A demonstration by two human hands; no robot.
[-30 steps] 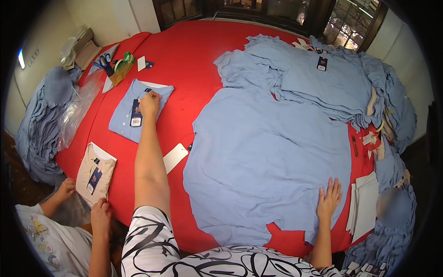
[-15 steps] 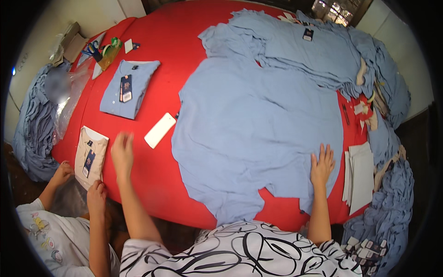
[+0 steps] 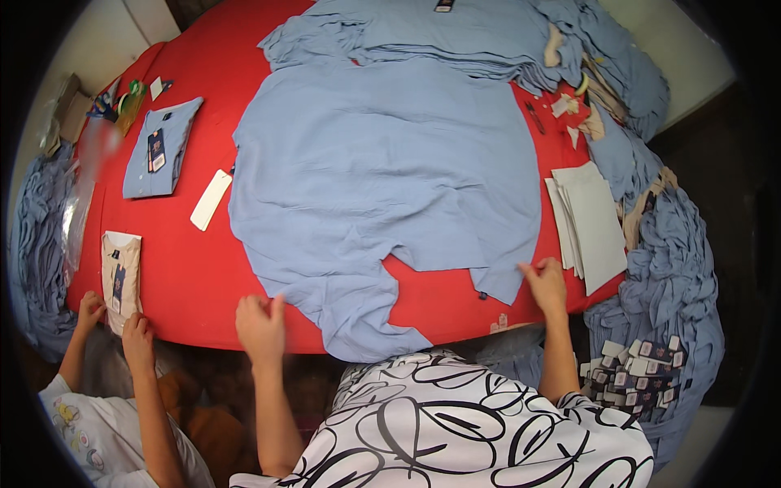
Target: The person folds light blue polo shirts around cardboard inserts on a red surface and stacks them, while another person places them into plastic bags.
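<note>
A light blue shirt [image 3: 366,154] lies spread face down on the red table, its two sleeves toward me. My left hand [image 3: 262,332] hovers beside the left sleeve, fingers loosely curled, thumb apart, with nothing in it. At the right sleeve's outer edge, the thumb and fingers of my right hand [image 3: 545,286] pinch the cloth. To my left, a person's hands [image 3: 137,337] touch a folded beige shirt [image 3: 130,268] with a dark tag.
A folded blue shirt [image 3: 175,154] and a white card strip [image 3: 211,200] lie left on the red cloth [image 3: 195,281]. White sheets [image 3: 592,228] are stacked at right. Piled blue garments [image 3: 455,37] fill the far side; more, with tags [image 3: 639,374], hang at right.
My left hand has come down and right, toward the near sleeve. My right hand has gone from lying flat on the shirt to pinching the sleeve edge. The view has shifted.
</note>
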